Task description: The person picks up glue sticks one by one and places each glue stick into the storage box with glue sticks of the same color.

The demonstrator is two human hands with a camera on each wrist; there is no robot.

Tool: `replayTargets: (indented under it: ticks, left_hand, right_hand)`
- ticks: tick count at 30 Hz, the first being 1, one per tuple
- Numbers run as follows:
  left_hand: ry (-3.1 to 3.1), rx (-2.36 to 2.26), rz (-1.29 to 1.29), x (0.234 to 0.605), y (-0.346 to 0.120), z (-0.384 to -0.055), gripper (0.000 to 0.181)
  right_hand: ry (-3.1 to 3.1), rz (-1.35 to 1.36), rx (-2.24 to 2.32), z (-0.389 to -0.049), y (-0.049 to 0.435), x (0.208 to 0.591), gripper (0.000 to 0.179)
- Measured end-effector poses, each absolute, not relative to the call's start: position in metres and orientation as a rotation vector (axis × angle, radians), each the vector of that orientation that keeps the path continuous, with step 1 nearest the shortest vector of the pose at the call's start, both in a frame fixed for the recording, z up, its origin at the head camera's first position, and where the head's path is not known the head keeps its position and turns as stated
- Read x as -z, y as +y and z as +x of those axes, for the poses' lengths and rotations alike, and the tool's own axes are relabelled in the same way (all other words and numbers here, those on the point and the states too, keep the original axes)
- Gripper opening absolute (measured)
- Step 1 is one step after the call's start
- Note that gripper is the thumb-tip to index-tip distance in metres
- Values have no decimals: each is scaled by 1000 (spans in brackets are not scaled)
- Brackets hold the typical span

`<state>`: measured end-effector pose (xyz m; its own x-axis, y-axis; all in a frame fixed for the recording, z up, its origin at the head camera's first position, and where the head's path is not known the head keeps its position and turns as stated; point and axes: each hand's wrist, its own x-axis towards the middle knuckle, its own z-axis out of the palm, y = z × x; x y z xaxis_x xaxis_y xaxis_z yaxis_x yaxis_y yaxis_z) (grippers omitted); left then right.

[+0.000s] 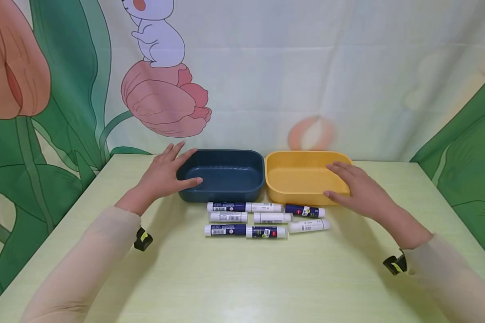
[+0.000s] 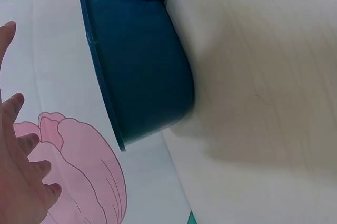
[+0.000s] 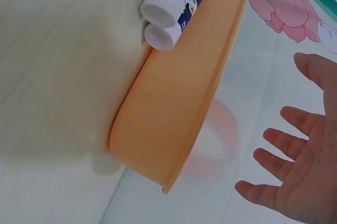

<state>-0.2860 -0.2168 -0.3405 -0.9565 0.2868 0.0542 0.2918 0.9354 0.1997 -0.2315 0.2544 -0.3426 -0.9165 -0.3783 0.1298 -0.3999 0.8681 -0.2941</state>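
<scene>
My left hand [image 1: 165,172] is at the left end of a dark blue tray [image 1: 222,196], fingers spread and thumb reaching across its rim in the head view. In the left wrist view its fingers [image 2: 41,168] show apart from the tray's outer wall. On the other side, my right hand [image 1: 357,188] hovers at the right end of a yellow tray [image 1: 297,197], fingers spread and holding nothing. Several glue sticks lie in short rows in front of the trays, some with navy labels, like this navy glue stick [image 1: 228,230], others white, like this white glue stick [image 1: 309,225].
Both trays stand side by side near the back edge of a pale wooden table [image 1: 242,278]. Behind them hangs a cloth backdrop [image 1: 258,80] printed with tulips and a white animal. A small black device [image 1: 143,240] sits at the left sleeve, another black device [image 1: 395,264] at the right.
</scene>
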Motion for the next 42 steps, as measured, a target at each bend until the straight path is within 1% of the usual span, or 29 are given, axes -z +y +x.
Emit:
replayTargets:
  ticks: [8,16,24,31,42]
  left_hand:
    - [-3076,444,-396,343,-225,-279,89]
    - [-3080,689,-345,353,-238,-282,93]
    - [-3127,956,-200,361,-253,-292,82]
    - [-3170,1261,-20,365,-257,-299,78]
    - [-3119,1796,15,371,-264,-310,74]
  right_hand:
    - [-2978,598,-489,-217,252,345,68]
    - [-2989,629,-523,-205,252,347,61]
    - [-2994,675,-508,-196,248,352,61]
    - [-2961,764,-517,-190,242,362,59]
    - [-2933,870,-457,-189,235,376,55]
